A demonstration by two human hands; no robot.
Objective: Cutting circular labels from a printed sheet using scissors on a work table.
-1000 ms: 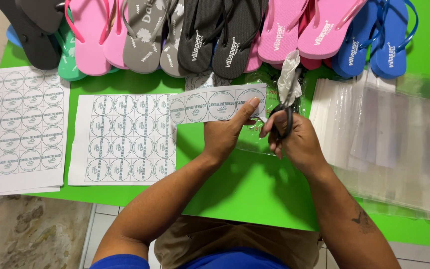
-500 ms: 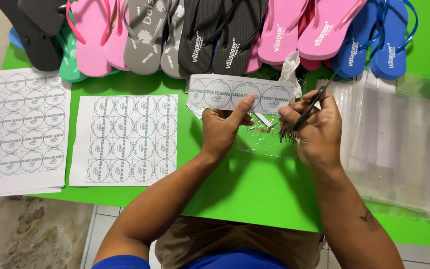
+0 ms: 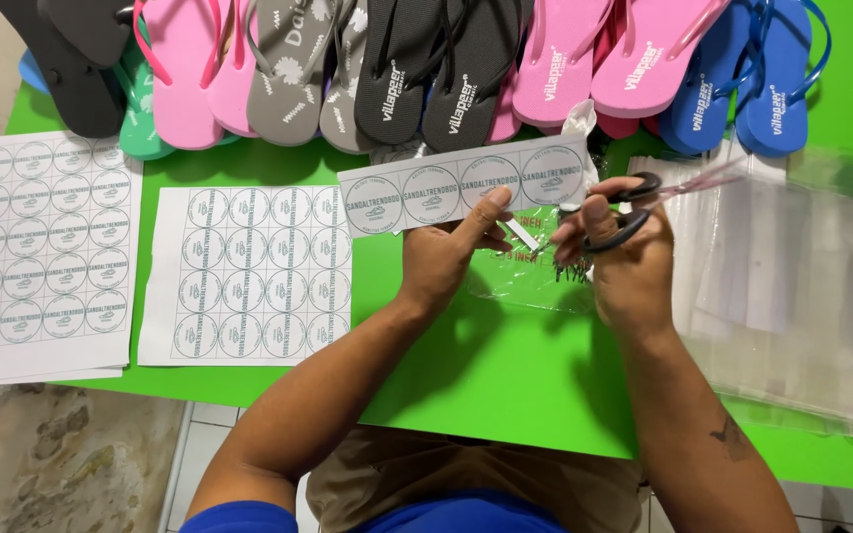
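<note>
My left hand (image 3: 451, 252) pinches a white strip of round printed labels (image 3: 461, 185), holding it level over the green table (image 3: 486, 375). My right hand (image 3: 624, 252) grips black-handled scissors (image 3: 622, 207) just right of the strip's end, blades pointing right over the bags. A thin white paper sliver (image 3: 521, 234) hangs between the two hands. Under them lies a small clear plastic bag (image 3: 525, 276).
Two white sheets of round labels lie on the left: one (image 3: 249, 276) in the middle, a stack (image 3: 41, 257) at the table's left edge. Flip-flops (image 3: 417, 59) in pink, grey, black and blue line the far side. Clear bags (image 3: 792, 296) are piled right.
The strip has come away from the sheet and moved right and up with my left hand. My right hand with the scissors shifted right, away from the strip.
</note>
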